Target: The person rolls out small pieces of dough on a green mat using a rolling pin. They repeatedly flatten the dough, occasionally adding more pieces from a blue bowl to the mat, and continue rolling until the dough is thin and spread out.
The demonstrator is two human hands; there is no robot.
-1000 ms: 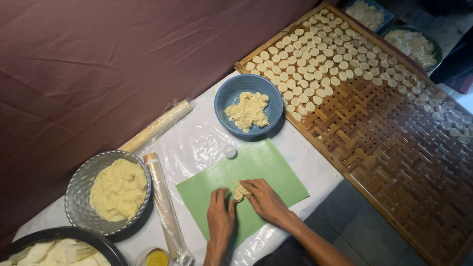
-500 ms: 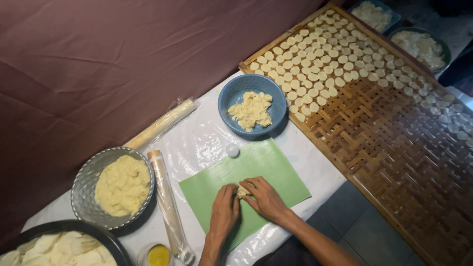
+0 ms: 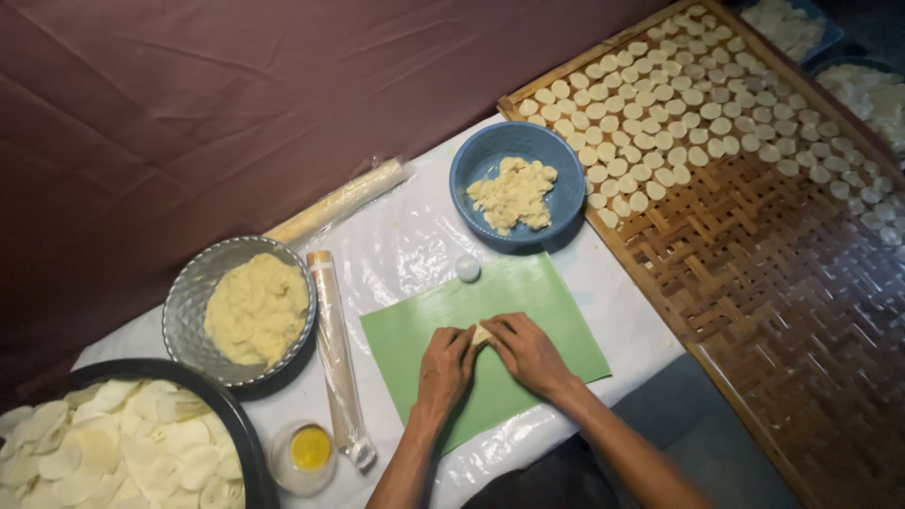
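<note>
A green leaf sheet (image 3: 556, 306) lies on a plastic-covered table. Both my hands rest on it, fingers meeting over a small pale piece of dough (image 3: 482, 334). My left hand (image 3: 446, 363) presses it from the left and my right hand (image 3: 528, 353) from the right. Most of the dough is hidden under my fingers. A small white ball (image 3: 468, 268) sits just beyond the sheet's far edge. A blue bowl (image 3: 556, 203) with crumbly yellow dough stands further back.
A grey bowl (image 3: 184, 316) of yellow dough and a black basin (image 3: 231, 415) of pale round slices sit at left. Two plastic-wrapped rolling pins (image 3: 335, 358) (image 3: 339, 200) lie nearby, plus a small cup (image 3: 309, 451) with yellow liquid. A woven bamboo tray (image 3: 782, 283) of white discs fills the right.
My hands have stayed on the green sheet, fingers closing a little tighter around the dough piece. The camera view has shifted slightly.
</note>
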